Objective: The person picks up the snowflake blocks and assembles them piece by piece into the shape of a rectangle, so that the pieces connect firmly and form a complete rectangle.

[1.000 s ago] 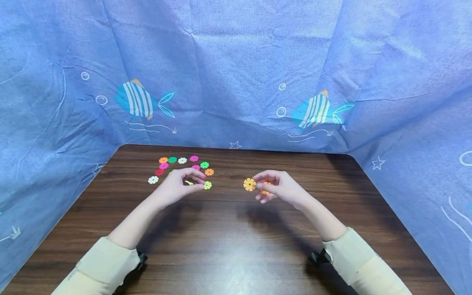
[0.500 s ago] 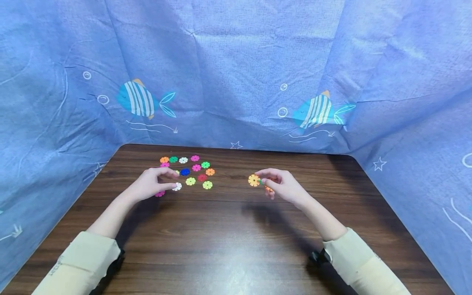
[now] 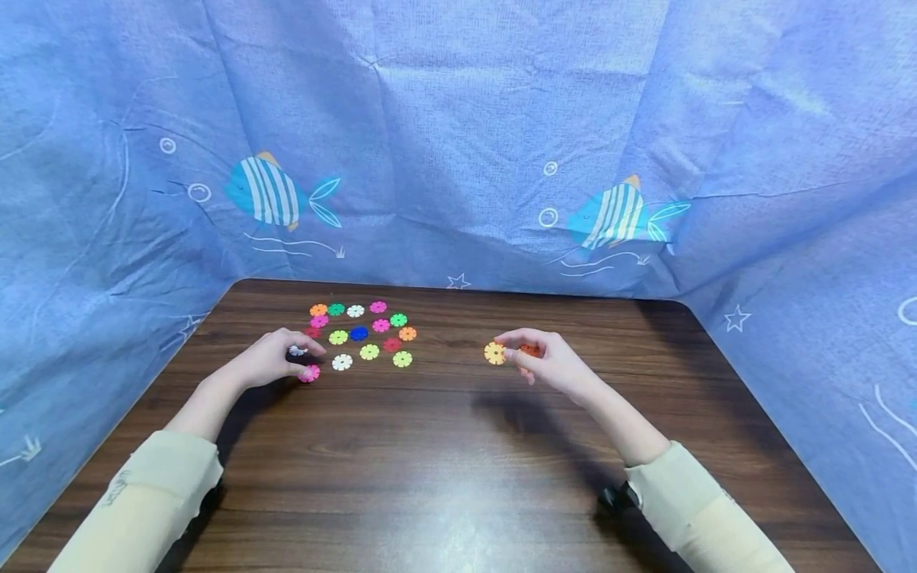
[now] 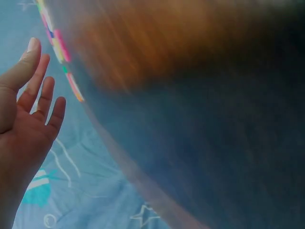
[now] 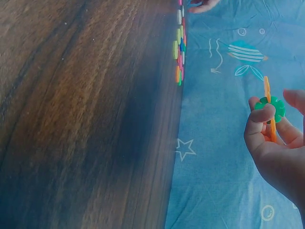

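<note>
My right hand pinches a small cluster of joined snowflake discs above the table: a yellow-orange disc faces left and an orange one sits by the fingers. In the right wrist view, my right hand has its thumb on a green disc slotted onto an edge-on orange disc. My left hand hovers low at the left edge of the loose discs, next to a white disc and a pink disc. The blurred left wrist view shows my left hand with straight fingers and nothing in it.
Several loose discs in many colours lie flat at the table's back left. A blue fish-print curtain closes off the back and both sides. The loose discs run along the table's far edge in the right wrist view.
My left hand has slid left from the discs' right side to their left edge, uncovering the middle ones. My right hand with its cluster drifted slightly right and up.
</note>
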`<state>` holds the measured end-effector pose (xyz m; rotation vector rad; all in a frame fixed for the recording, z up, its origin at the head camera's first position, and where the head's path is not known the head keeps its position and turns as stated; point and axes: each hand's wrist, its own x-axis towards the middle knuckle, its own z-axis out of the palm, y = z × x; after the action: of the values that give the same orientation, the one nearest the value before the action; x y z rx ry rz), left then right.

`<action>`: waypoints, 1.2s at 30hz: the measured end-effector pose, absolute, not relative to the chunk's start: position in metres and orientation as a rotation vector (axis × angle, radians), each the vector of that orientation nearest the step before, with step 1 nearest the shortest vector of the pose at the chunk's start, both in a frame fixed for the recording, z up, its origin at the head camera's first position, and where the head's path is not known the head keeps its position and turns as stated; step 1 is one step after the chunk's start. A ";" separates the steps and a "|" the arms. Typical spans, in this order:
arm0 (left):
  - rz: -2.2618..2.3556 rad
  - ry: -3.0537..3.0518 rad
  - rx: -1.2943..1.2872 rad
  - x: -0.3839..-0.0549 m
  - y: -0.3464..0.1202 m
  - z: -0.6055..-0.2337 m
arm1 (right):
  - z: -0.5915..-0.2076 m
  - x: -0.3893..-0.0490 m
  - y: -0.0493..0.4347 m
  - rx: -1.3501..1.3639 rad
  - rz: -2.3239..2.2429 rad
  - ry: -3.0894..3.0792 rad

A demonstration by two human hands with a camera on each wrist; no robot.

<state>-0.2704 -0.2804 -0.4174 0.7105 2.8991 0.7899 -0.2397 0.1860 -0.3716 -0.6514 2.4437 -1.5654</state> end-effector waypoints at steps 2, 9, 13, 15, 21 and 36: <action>0.768 2.883 0.698 -0.272 -0.284 -0.419 | -0.372 -0.240 0.186 -0.630 -1.532 2.467; 0.684 2.883 0.727 -0.277 -0.291 -0.423 | -0.371 -0.239 0.186 -0.632 -1.467 2.499; 0.676 2.866 0.728 -0.277 -0.291 -0.423 | -0.371 -0.238 0.186 -0.644 -1.448 2.520; 0.692 2.851 0.701 -0.276 -0.291 -0.423 | -0.372 -0.237 0.186 -0.644 -1.438 2.530; 0.768 2.814 0.619 -0.276 -0.288 -0.420 | -0.376 -0.239 0.188 -0.666 -1.422 2.545; 0.905 2.843 0.537 -0.275 -0.270 -0.410 | -0.373 -0.239 0.189 -0.653 -1.444 2.562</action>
<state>-0.2747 -0.2701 -0.4102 0.5368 2.8427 0.9047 -0.2389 0.1885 -0.3732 -0.6528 2.5623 -1.4445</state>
